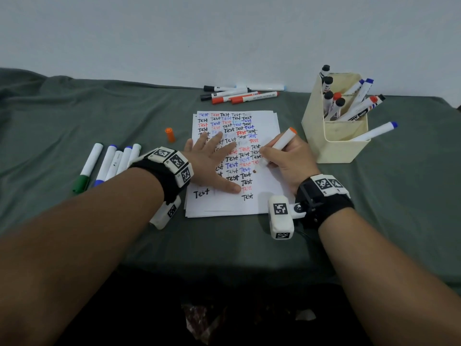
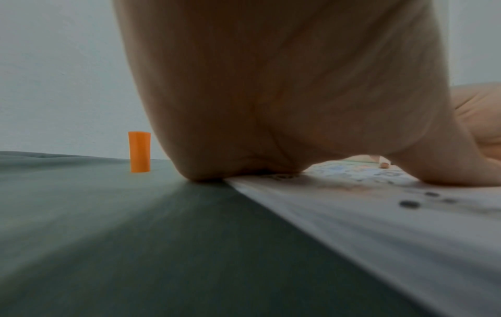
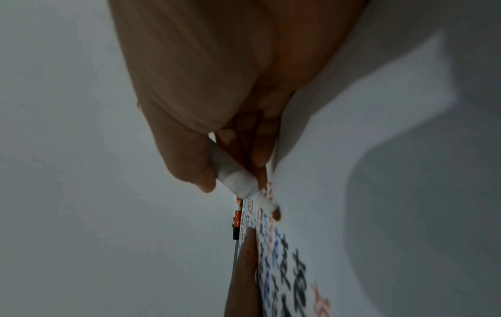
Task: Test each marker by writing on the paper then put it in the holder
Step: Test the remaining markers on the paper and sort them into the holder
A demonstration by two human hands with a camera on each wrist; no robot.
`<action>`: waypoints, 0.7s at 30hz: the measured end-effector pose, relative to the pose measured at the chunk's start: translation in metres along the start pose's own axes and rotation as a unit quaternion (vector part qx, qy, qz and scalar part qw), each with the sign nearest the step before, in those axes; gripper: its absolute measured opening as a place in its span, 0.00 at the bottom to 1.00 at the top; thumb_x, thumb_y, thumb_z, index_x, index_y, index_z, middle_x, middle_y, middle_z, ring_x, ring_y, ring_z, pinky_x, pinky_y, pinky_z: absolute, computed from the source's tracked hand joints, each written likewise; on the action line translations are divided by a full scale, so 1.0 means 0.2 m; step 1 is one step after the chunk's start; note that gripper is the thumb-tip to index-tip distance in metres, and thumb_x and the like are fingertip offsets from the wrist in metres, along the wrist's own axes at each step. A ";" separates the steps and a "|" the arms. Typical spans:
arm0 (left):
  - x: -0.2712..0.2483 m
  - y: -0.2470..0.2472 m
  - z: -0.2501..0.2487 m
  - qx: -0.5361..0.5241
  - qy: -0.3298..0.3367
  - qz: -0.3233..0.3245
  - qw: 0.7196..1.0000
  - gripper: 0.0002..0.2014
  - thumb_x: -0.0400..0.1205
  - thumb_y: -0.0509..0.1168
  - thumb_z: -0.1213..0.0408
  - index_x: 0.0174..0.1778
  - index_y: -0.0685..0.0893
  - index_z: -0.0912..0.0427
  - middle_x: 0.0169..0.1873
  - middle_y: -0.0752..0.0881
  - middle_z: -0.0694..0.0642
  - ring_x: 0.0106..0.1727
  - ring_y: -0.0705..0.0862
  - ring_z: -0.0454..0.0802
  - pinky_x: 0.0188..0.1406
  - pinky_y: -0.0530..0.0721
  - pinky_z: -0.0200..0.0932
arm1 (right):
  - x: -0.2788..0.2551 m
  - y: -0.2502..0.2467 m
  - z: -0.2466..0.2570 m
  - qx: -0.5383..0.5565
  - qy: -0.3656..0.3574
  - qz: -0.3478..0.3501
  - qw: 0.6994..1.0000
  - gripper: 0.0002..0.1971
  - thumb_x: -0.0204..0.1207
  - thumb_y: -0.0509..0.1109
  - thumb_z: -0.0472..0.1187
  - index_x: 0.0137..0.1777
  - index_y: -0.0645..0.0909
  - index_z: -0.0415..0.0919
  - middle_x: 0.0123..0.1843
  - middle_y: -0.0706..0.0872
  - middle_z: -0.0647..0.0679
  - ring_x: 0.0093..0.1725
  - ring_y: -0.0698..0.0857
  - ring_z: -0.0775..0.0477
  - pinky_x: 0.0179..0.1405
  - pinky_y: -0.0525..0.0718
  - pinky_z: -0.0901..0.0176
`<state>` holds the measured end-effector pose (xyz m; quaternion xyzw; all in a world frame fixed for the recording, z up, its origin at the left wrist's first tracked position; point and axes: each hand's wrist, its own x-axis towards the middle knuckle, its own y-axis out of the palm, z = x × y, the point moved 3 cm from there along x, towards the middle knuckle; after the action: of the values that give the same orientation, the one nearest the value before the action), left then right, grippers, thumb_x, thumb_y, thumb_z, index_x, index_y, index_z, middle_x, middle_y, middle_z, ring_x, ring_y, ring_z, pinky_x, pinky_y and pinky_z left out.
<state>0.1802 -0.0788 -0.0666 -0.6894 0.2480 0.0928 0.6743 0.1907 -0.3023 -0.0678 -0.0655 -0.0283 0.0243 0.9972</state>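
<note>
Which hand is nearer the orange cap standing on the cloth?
Left. The left hand lies flat on the paper just right of the orange cap; the right hand, holding a marker, is farther right.

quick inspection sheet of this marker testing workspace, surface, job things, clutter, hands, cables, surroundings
surface: table under a grey-green cloth, wrinkled at the far left.
job's things: paper filled with rows of "Test"; orange-ended marker with its tip on the sheet; cream holder holding many markers; five markers lying left of the paper; more markers by the wall.
clutter: orange cap standing upright on the cloth, left of the paper.
grippers: left hand flat on the paper, fingers spread; right hand grips the marker.
cables: a dark lead near the right wrist camera.
surroundings: plain pale wall behind the table.
</note>
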 end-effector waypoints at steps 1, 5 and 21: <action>0.00 0.00 0.00 0.000 -0.001 -0.001 1.000 0.68 0.48 0.49 0.06 0.81 0.28 0.30 0.83 0.24 0.44 0.84 0.24 0.56 0.81 0.29 0.67 | 0.00 0.00 0.00 0.008 0.000 -0.001 1.000 0.04 0.69 0.81 0.39 0.38 0.88 0.45 0.37 0.92 0.40 0.40 0.89 0.44 0.49 0.90 0.39; 0.00 -0.01 0.00 0.001 0.000 -0.001 1.000 0.68 0.48 0.49 0.06 0.81 0.28 0.30 0.83 0.24 0.44 0.84 0.24 0.57 0.80 0.29 0.67 | 0.00 0.00 0.01 0.017 -0.010 0.000 1.000 0.04 0.70 0.82 0.43 0.36 0.90 0.49 0.40 0.93 0.38 0.44 0.90 0.39 0.56 0.89 0.33; -0.02 -0.01 -0.01 0.001 -0.001 0.004 1.000 0.68 0.50 0.50 0.07 0.82 0.29 0.31 0.83 0.24 0.44 0.84 0.24 0.57 0.81 0.30 0.68 | 0.02 -0.01 -0.02 -0.007 -0.019 -0.008 1.000 0.04 0.65 0.81 0.49 0.36 0.88 0.56 0.37 0.92 0.48 0.40 0.89 0.48 0.49 0.89 0.43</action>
<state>0.1783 -0.0800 -0.0623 -0.6878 0.2498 0.0961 0.6748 0.1945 -0.3048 -0.0715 -0.0720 -0.0475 0.0169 0.9961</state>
